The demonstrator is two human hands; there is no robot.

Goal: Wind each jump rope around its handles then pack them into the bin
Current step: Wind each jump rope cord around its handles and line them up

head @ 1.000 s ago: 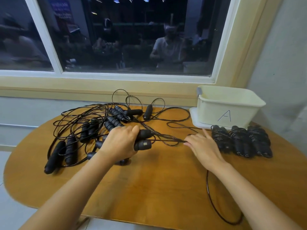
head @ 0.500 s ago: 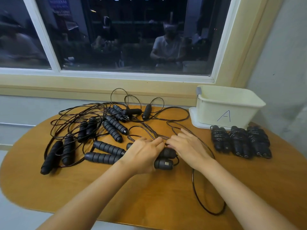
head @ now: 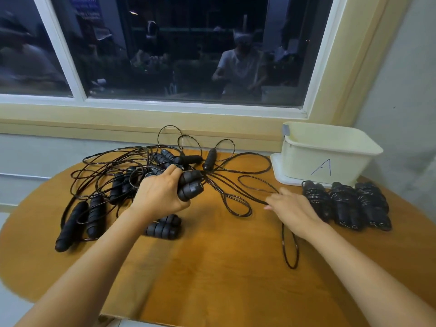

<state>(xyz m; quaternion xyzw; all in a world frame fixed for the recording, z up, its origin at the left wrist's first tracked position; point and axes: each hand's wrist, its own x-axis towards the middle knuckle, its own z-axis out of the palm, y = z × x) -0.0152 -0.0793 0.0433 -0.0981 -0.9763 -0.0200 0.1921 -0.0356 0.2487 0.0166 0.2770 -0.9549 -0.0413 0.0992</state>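
Now separated since last frame: gripping paired handles (head: 190, 186) in left hand (head: 162, 194), pinching cord (head: 257, 199) in right hand (head: 292, 208), drawn toward 3 o'clock.

This looks like a shared workroom or office at night rather than a home. Beyond the left grip (head: 160, 197) and right grip (head: 292, 208), a wide window (head: 188, 55) mirrors ceiling lights and blurred figures of people. The plain wooden worktop (head: 224, 279) under both grips stands by a bare grey wall (head: 405, 90). Past the right grip sits a bin (head: 306, 166) hand-lettered "A".
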